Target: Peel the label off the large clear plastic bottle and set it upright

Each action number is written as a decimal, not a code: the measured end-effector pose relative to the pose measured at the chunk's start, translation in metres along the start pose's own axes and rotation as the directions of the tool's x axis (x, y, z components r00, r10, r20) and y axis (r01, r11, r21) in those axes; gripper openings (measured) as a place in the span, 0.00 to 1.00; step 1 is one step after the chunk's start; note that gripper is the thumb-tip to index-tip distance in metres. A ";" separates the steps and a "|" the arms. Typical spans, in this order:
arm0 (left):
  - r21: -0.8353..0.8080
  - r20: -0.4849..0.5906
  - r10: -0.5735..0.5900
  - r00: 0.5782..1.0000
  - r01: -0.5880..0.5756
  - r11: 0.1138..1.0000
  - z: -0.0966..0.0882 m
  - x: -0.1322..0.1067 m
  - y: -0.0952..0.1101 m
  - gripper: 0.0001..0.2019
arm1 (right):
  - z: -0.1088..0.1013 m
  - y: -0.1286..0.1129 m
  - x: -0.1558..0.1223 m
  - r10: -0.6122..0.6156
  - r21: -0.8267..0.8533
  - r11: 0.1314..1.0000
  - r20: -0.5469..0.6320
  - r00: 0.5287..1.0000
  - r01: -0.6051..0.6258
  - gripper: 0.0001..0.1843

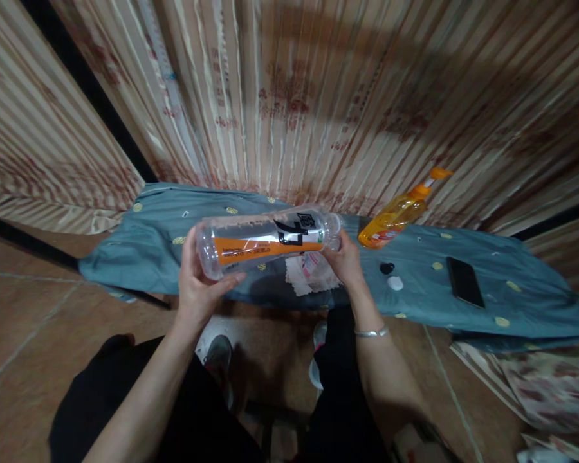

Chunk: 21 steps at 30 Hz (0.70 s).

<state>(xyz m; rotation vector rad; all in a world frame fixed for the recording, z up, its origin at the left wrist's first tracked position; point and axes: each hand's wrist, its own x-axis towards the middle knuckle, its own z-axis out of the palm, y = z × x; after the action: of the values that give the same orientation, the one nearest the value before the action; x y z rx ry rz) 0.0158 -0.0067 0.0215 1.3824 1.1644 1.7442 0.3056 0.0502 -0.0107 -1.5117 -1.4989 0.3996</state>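
Between my hands is a large clear plastic bottle [265, 239] with an orange and black label, tilted nearly sideways above the cloth-covered surface. My left hand [200, 280] wraps round its base end, thumb along the lower side. At the neck end, my right hand [342, 257] grips the bottle near its mouth; some of those fingers are hidden behind it. Below the bottle lies a crumpled clear wrapper [313, 270] with pink print, on what looks like a pale scalloped cloth.
A pump bottle of orange liquid [390, 222] stands to the right at the back. Nearby are a black cap [386, 268], a white cap [395, 283] and a black phone [465, 281], all on the teal cloth [419, 302]. A striped curtain [289, 96] hangs behind.
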 end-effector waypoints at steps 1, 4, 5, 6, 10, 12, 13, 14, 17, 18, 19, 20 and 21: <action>-0.001 0.000 0.004 1.000 -0.004 1.000 0.000 0.000 0.000 0.53 | 0.000 0.000 0.000 0.001 0.004 1.000 0.002 1.000 -0.001 0.22; -0.019 0.003 0.004 1.000 -0.004 1.000 0.001 0.001 0.001 0.52 | 0.000 -0.002 0.000 0.011 0.005 1.000 0.006 1.000 -0.011 0.23; -0.026 0.006 0.003 1.000 -0.003 1.000 0.001 0.001 0.001 0.50 | 0.000 -0.003 0.000 0.016 0.004 1.000 0.007 1.000 -0.016 0.24; -0.033 0.009 0.007 1.000 -0.006 0.999 0.001 0.001 0.001 0.49 | 0.000 -0.003 0.000 0.020 0.004 1.000 0.008 1.000 -0.020 0.24; -0.036 0.013 0.033 0.999 -0.032 0.999 0.000 0.000 0.001 0.45 | -0.001 -0.005 0.000 0.025 0.008 1.000 0.017 1.000 -0.026 0.25; -0.031 0.016 0.030 0.999 -0.030 0.999 0.000 0.000 0.001 0.45 | -0.001 -0.005 -0.001 0.018 0.014 1.000 0.014 1.000 -0.018 0.25; -0.029 0.018 0.022 1.000 -0.022 0.999 0.000 0.000 0.001 0.46 | -0.001 -0.004 -0.001 0.015 0.016 1.000 0.010 1.000 -0.015 0.25; -0.028 0.022 0.013 1.000 -0.012 1.000 0.000 0.000 0.001 0.46 | -0.001 -0.004 -0.001 0.011 0.017 1.000 0.007 1.000 -0.011 0.24; -0.031 0.031 -0.007 0.999 0.008 0.999 0.000 0.000 0.001 0.48 | -0.001 -0.002 0.000 0.007 0.009 1.000 0.003 1.000 -0.007 0.24; -0.029 0.035 -0.011 0.999 0.012 1.000 0.000 0.000 0.001 0.48 | -0.001 -0.001 0.000 0.007 0.006 1.000 0.004 1.000 -0.007 0.24; -0.024 0.036 -0.013 0.999 0.014 1.000 0.000 0.000 0.000 0.48 | -0.001 -0.001 0.000 0.007 0.003 1.000 0.005 1.000 -0.007 0.24; -0.017 0.036 -0.015 0.999 0.015 1.000 0.000 0.000 0.000 0.49 | -0.001 -0.001 0.000 0.006 0.002 1.000 0.005 1.000 -0.006 0.24; -0.011 0.034 -0.016 0.999 0.016 1.000 0.000 0.000 0.000 0.50 | -0.001 -0.001 0.001 0.004 0.001 1.000 0.006 1.000 -0.004 0.24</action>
<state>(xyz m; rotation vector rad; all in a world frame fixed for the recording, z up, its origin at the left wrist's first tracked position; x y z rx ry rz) 0.0155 -0.0064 0.0213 1.3872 1.1433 1.7073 0.3064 0.0500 -0.0092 -1.5139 -1.5003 0.4078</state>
